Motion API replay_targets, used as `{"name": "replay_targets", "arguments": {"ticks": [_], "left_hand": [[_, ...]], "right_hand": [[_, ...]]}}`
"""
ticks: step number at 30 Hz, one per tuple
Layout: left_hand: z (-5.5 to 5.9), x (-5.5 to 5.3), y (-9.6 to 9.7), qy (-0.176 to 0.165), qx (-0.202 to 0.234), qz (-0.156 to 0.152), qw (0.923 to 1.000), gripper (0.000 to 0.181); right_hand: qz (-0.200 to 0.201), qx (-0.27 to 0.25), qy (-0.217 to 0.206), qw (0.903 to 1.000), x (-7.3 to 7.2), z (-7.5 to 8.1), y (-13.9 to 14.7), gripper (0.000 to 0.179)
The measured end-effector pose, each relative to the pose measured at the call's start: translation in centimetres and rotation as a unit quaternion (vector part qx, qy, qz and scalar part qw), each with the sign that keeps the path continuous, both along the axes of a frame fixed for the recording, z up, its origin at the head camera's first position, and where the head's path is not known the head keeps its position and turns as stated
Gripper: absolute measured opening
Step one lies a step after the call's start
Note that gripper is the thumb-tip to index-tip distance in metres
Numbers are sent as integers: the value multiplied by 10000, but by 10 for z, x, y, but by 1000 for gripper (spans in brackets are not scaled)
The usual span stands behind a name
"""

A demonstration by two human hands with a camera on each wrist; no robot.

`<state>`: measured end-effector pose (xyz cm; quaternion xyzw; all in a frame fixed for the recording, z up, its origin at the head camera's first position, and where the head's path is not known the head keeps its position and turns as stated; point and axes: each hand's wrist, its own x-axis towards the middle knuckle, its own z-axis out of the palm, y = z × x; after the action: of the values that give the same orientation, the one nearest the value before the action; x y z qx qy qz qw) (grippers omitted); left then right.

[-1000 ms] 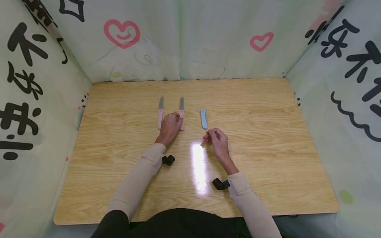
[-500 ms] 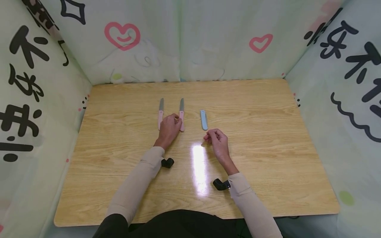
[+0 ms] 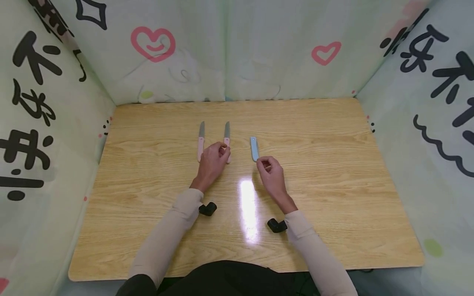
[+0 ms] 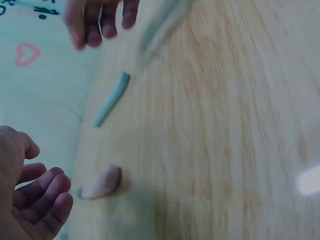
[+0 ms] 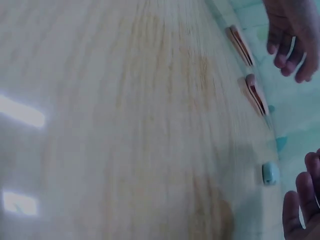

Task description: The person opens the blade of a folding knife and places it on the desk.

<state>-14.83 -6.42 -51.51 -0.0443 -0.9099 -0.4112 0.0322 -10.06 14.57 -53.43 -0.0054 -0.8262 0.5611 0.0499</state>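
Observation:
Two pink-handled folding knives lie side by side with grey blades out and pointing to the far edge: a left one (image 3: 200,149) and a right one (image 3: 227,132). Further right is a light blue folding knife (image 3: 254,148) with no blade showing. My left hand (image 3: 213,160) hovers over the right pink knife's handle, partly covering it. Its fingers (image 4: 47,200) are loosely bent, apart from the knife and holding nothing. Just at the near end of the blue knife, my right hand (image 3: 272,174) hangs with loosely bent fingers (image 5: 305,195), also holding nothing.
All of this is on a wooden table (image 3: 333,164) with a bright light reflection in the middle. Pale printed curtains (image 3: 266,61) enclose the back and both sides. A black camera mount (image 3: 208,209) sits at the left wrist, another (image 3: 277,225) at the right.
My right hand has moved slightly forward, up to the near end of the blue knife. The left hand has shifted a little to the right over the pink handle. The knives lie as before.

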Motion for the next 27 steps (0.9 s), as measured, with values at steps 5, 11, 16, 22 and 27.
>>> {"name": "replay_targets", "arguments": {"ticks": [5,11,16,22,27], "left_hand": [[12,10,6,271,-2,-445,9986,28],[8,15,15,253,-329,-1013,9940,30],[0,9,31,279,-933,-1682,9809,36],[-11,-5,53,497,-2019,-2108,9551,46],[-18,-12,62,390,-2525,-2117,9433,50]], "right_hand": [[334,1470,145,9885,-14,2,5,29],[484,2222,-226,9735,-23,-1,10,39],[289,2185,-275,9750,-22,-5,11,35],[211,2149,-165,9763,-19,-6,10,33],[196,1994,-260,9794,-17,-5,11,32]]}}
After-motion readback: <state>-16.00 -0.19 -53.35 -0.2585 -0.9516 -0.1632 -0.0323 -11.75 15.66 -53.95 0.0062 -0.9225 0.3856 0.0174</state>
